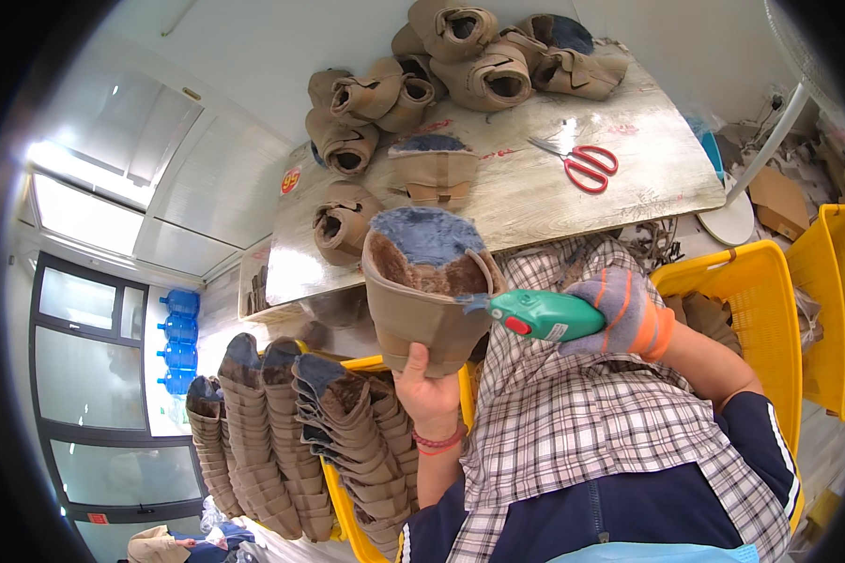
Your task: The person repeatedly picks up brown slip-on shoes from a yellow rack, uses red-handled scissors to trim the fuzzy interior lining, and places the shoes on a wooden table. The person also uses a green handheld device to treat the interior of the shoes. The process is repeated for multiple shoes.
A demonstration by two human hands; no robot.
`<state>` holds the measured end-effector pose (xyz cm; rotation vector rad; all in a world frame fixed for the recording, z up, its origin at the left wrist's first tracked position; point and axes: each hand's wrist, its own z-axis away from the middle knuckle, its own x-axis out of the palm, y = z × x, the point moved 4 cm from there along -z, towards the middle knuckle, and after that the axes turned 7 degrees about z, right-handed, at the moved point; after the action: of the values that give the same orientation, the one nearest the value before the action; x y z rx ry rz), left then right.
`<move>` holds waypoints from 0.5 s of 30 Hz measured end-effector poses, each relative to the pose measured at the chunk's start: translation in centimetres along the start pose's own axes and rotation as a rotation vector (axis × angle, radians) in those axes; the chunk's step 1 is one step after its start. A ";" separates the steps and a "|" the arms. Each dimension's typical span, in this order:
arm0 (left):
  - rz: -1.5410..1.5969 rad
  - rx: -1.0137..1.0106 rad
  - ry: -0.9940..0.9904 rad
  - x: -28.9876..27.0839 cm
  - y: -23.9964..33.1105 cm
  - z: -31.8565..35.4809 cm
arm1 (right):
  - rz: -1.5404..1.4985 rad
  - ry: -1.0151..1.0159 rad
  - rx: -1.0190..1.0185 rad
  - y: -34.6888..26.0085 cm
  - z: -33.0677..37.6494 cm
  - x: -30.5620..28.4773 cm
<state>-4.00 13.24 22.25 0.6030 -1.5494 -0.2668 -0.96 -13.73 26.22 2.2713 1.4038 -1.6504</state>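
Presently, a tan fleece-lined boot upper (427,291) is held up over the lap, gripped from beneath by the bare left hand (429,389), while a green powered trimmer (540,315) is clasped in the gloved right hand (624,314), its tip at the rim. Lining or bare fingers could be nicked if the blade slips; scissors (582,161) and further uppers (347,145) are noted on the table (535,202) beyond.

I see a plaid apron (573,413) over my navy jacket, white stripes on the sleeve, a grey and orange knit glove on my right hand (624,314), 2 red bands at my bare left hand (429,389)
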 end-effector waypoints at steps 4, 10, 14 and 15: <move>-0.198 0.181 -0.057 -0.6 -0.5 0.0 | -0.175 -0.093 0.274 0.1 0.3 0.8; -0.547 0.243 -0.104 -2.7 -0.8 -0.6 | -0.237 -0.105 0.311 -1.0 0.4 1.4; -0.698 0.248 -0.152 -2.0 -1.8 -0.7 | -0.251 -0.089 0.330 -0.6 0.7 1.8; -0.772 0.264 -0.168 -1.5 -1.9 -0.6 | -0.235 -0.074 0.324 -0.5 0.7 1.7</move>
<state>-3.02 12.60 20.02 1.4122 -1.4604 -0.7135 -1.72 -12.62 24.89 2.2354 1.5361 -2.1530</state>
